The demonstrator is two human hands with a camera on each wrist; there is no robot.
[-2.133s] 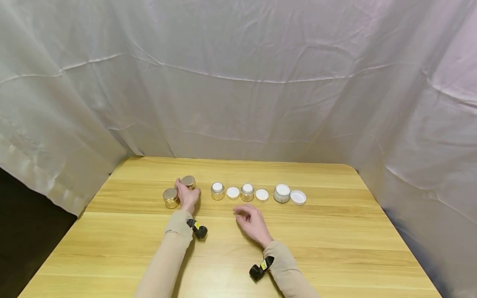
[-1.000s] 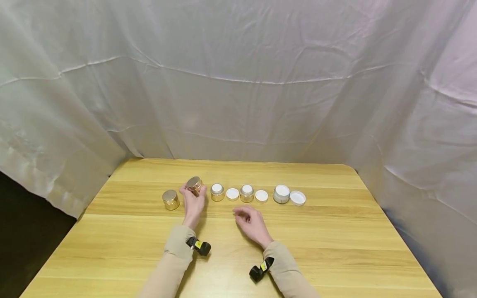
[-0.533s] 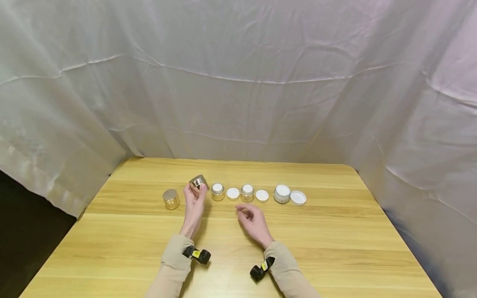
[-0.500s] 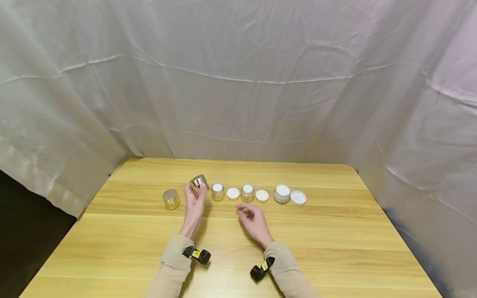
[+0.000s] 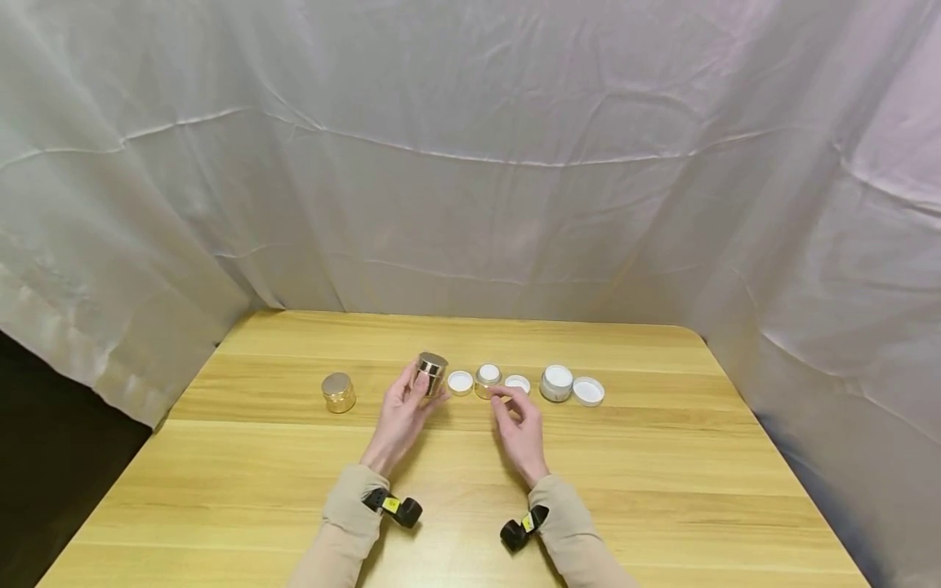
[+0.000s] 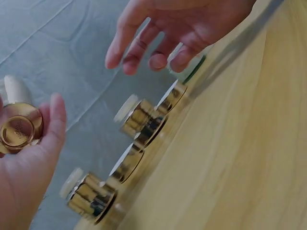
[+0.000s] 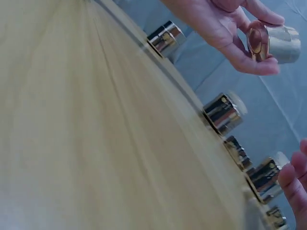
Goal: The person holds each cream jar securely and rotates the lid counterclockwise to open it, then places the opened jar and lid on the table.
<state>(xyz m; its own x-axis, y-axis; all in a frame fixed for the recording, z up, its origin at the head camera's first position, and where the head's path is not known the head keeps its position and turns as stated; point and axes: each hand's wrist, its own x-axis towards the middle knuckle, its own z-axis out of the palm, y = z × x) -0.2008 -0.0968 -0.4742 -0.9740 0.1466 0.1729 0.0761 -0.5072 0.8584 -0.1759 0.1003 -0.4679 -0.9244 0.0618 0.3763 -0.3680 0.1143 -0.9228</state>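
I see the gold jar (image 5: 432, 367), grasped in the left hand (image 5: 400, 416), has moved towards three o'clock, to ten o'clock from the right hand (image 5: 522, 430), loose-fingered, empty, apparently within easier reach of it

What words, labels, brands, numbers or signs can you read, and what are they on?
No text is readable.
Base of the held jar: small marks, too blurred to read.
Left yellow tag: marks, too small to read.
Right yellow tag: marks, too small to read.
Rightmost jar: tiny mark, cannot tell if print.

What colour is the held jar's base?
Coppery gold; the base shows best in the left wrist view.
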